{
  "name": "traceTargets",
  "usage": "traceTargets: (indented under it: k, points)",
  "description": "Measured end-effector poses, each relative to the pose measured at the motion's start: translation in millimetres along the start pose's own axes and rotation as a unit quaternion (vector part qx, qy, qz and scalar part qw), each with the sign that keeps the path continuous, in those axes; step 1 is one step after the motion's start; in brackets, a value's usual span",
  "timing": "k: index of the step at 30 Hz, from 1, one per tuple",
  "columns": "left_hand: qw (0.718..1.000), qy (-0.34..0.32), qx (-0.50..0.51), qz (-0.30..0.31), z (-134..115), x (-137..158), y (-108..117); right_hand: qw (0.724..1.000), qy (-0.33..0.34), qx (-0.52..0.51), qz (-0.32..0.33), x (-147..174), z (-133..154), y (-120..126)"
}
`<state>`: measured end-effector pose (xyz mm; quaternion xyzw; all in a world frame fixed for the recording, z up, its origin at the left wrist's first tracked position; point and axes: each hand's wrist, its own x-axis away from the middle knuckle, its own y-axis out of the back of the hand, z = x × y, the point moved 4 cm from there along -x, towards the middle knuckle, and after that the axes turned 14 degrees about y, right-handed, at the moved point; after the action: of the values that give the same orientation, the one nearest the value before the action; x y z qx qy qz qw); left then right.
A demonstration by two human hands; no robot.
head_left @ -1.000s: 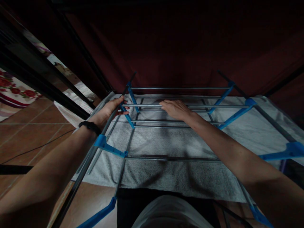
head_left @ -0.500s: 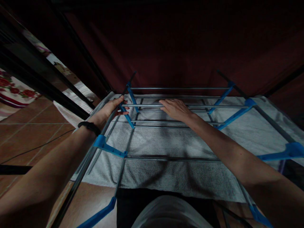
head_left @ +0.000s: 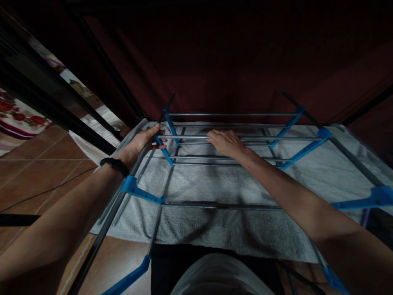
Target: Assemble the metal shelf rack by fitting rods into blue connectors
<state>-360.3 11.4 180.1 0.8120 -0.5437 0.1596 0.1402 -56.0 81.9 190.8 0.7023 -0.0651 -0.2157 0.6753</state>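
Observation:
A rack of grey metal tubes joined by blue plastic brackets stands over a grey towel. My left hand, with a black band at the wrist, wraps around the rack's left side tube, close to a blue bracket where a cross tube ends. Its thumb lies on top and its fingers show past the tube. My right hand closes over the middle of that same cross tube, fingers curled around it, knuckles up. Some of its fingertips are hidden behind the tube.
The grey towel covers the floor beneath the rack. A dark red panel rises behind it. Black bars run along the left, with a white cloth and a cable on brown tiles. My lap shows at the bottom.
Very little differs. My right hand has shifted slightly to the right along the cross tube, its fingers drawn in a bit tighter. My left hand keeps its place.

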Motion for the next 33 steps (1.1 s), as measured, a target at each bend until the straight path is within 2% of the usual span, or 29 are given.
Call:
traceTargets:
  k: [14,19,23,25,28,31,33]
  points:
    - [1.0,-0.015,-0.021,-0.001,1.5,-1.9,2.6,0.999,-0.004,-0.032,0.022,-4.0,-4.4,3.4]
    - [1.0,-0.009,-0.02,-0.007,-1.4,2.7,-0.7,1.0,0.013,-0.019,-0.009,0.7,0.6,3.0]
    - [1.0,-0.012,-0.021,-0.018,-2.8,0.4,0.6,0.998,0.02,0.004,-0.064,23.7,0.6,9.5]
    - [0.999,-0.014,-0.028,-0.017,-2.8,-2.5,1.7,0.994,-0.02,0.022,-0.101,47.6,-11.3,20.2]
    - [0.999,-0.017,-0.036,-0.013,-2.3,-5.4,3.0,0.974,-0.145,0.076,-0.156,100.9,-48.2,49.0]
    - [0.999,-0.02,-0.044,-0.01,-1.8,-4.8,2.6,0.915,-0.329,0.136,-0.193,167.4,-97.2,85.1]
    - [0.998,-0.025,-0.052,-0.012,-1.8,-3.1,1.1,0.868,-0.441,0.144,-0.178,208.4,-125.5,102.0]
